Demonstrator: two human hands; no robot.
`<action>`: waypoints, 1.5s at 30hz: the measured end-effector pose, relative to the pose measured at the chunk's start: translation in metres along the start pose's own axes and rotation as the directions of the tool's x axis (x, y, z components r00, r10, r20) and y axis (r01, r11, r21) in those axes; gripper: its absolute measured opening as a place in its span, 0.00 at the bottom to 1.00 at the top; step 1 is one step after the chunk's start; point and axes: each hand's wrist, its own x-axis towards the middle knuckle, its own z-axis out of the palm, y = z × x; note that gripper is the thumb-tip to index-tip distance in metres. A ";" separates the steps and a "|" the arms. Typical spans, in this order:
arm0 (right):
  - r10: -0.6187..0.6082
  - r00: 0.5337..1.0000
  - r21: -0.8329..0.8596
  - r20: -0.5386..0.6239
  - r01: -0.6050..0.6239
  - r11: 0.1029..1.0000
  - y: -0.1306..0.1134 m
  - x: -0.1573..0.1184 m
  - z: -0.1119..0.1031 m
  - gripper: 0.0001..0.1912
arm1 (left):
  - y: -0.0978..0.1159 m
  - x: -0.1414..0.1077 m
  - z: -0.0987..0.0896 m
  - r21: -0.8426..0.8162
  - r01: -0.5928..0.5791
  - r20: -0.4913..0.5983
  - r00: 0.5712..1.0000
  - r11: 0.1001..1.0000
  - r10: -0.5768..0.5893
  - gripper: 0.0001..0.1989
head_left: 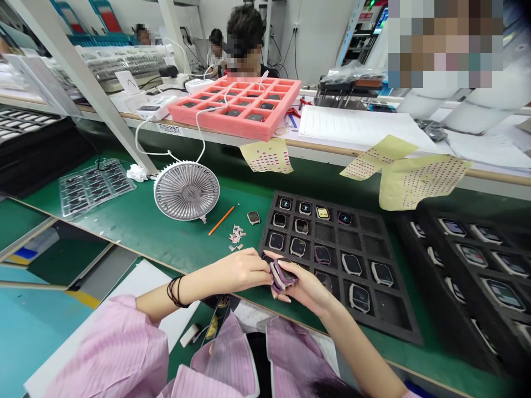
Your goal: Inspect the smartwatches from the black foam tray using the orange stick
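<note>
Head view: left hand [240,271] and right hand [306,287] met just above the near-left corner of the black foam tray [400,323]; grip on both sides pressed together, pinching a lilac-cased smartwatch [284,275] between them; exact finger contact partly hidden; the watch was off the tray, held clear of its cells; black bands [176,293] circled the left wrist; pink striped sleeves [112,342] covered both upper arms; the tray held more smartwatches [305,208] in separate cells, some screens lit, some cells bare; a loose smartwatch [253,218] lay on the green-matted counter [136,237], well left of the right hand and just beside the tray; an orange pencil [221,220] and a small pile of tiny pieces [236,237] sat near it; a white desk fan [186,190] stood further left; a clear plastic tray [96,185] lay past that; a second black foam tray [460,287] sat right, loaded with devices; yellow sticker sheets [266,156] hung over the shelf edge; a pink foam tray [265,130] sat on that shelf; a co-worker [244,33] sat beyond it.
</note>
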 end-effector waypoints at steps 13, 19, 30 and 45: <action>0.043 0.999 -0.097 -0.022 -0.045 0.994 0.028 -0.013 0.009 0.26 | 0.000 -0.011 0.013 -0.333 0.343 0.126 0.939 0.878 -0.319 0.19; 0.028 0.999 -0.025 -0.034 -0.029 0.999 0.045 -0.009 0.009 0.34 | -0.002 -0.019 0.029 -0.518 0.503 0.235 0.862 0.692 -0.450 0.22; -0.030 0.999 0.118 0.013 0.028 0.993 0.012 -0.011 0.012 0.41 | -0.060 -0.068 0.023 0.266 0.403 0.087 0.895 0.876 -0.438 0.12; -0.002 0.996 0.169 0.087 -0.013 0.985 -0.005 -0.002 0.007 0.33 | -0.017 -0.026 -0.004 0.172 0.060 -0.209 0.978 0.983 -0.023 0.09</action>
